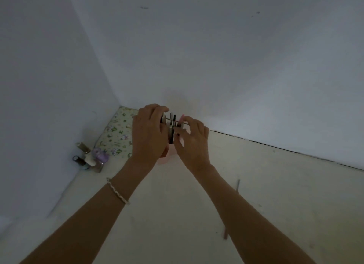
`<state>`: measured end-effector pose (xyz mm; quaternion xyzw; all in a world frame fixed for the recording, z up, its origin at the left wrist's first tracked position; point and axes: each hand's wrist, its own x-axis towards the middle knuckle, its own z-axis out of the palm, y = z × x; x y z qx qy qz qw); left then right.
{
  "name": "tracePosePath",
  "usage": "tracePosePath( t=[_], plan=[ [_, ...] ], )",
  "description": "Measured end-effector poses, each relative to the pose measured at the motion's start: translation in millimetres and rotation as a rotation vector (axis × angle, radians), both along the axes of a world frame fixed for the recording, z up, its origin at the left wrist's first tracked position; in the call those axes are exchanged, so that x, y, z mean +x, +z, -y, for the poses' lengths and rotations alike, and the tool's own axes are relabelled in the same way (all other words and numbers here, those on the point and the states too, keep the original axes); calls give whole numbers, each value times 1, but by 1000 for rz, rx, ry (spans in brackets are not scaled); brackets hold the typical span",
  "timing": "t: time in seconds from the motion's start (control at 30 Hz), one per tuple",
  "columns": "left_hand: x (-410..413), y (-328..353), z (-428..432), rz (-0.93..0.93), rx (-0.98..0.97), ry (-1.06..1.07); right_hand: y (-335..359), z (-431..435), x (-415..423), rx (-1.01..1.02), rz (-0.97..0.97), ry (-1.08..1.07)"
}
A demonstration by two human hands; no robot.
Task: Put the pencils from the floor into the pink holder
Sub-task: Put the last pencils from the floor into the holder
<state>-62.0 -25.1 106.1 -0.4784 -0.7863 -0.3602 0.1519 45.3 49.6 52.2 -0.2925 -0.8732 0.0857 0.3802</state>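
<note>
Over by the wall, both hands are at the pink holder (166, 158), so I'd call this the drop-in step: settling the pencils (171, 126) standing in it. The left hand (149, 132) curls over their tops. The right hand (194, 141) has fingertips at the bundle, but pinching or just touching, can't tell. The pink holder sits between and just under both hands. Next move probably needs letting go and reaching back for the stray pencil (238, 185) on the floor (285, 204).
</note>
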Motion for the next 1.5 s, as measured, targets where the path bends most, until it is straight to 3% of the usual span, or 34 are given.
tracePosePath(
  t=[0.13,0.3,0.4,0.6,0.73,0.8,0.87,0.97,1.03,1.1,1.2,1.4,1.5],
  plan=[
    [40,-18,-9,107,-55,-32,7,-13,22,-110,-186,-118],
    [137,-64,-30,394,-657,-221,13,-37,78,-276,-289,-274],
    [181,-90,-34,436,-950,-237,9,-43,116,-300,-294,-338],
    [215,-116,-35,398,-1023,-157,-5,-46,179,-347,-285,-416],
    [202,-104,-39,423,-940,-170,-14,-45,199,-409,-293,-439],
    [184,-81,-52,444,-741,-153,-19,-46,207,-509,-245,-492],
    [165,-50,-66,506,-407,-139,-27,-47,216,-625,-70,-591],
    [150,-10,-80,530,-49,-194,-41,-41,225,-796,411,-669],
    [149,-1,-81,583,15,-233,-49,-30,224,-872,640,-637],
    [150,-4,-77,601,2,-258,-54,-20,219,-851,682,-603],
    [140,-11,-70,552,-22,-266,-45,-18,199,-850,507,-517],
    [52,-2,-44,338,235,-45,8,-31,143,-778,-139,-376],
    [19,-7,-25,300,214,23,21,-29,121,-712,-349,-318]
  ],
)
